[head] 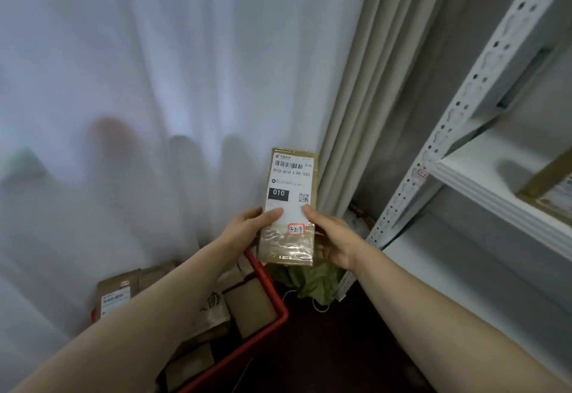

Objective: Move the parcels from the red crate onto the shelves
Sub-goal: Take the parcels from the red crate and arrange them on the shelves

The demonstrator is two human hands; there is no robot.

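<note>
Two bare forearms reach out from the bottom corners. Under the left one sits the red crate (247, 352), hard plastic with a slotted rim, on a dark floor (340, 346). It is packed with brown parcels (250, 306) of cardboard and kraft paper, flat and boxy, some with white labels. The arm covers part of the load, so their number cannot be fixed. Just past the crate's corner lies one crumpled green plastic bag (312, 281). Above the crate's far end, clear of it, the left hand (247, 228) and the right hand (332, 238) together grasp one held parcel (289, 247). It is a slim upright rectangle of brown card, and glossy clear tape wrinkles across its lower end. Each hand grips a side edge of its lower half, with the thumb pressed on the front and the fingers curled behind. One white shipping label (289, 182) covers its upper face, with a barcode, a black block reading 010 and a small square code. Below it is one red-bordered sticker (296, 229) with handwriting. To the right stands the white shelf unit (445, 132), with a perforated metal upright and three smooth flat boards in view. The middle board carries one brown shelved parcel (548, 185), cut off by the frame edge. Behind everything hang two curtains, a sheer white one (154, 67) in soft folds and a heavier beige one (365, 98), pleated, next to the shelves.
</note>
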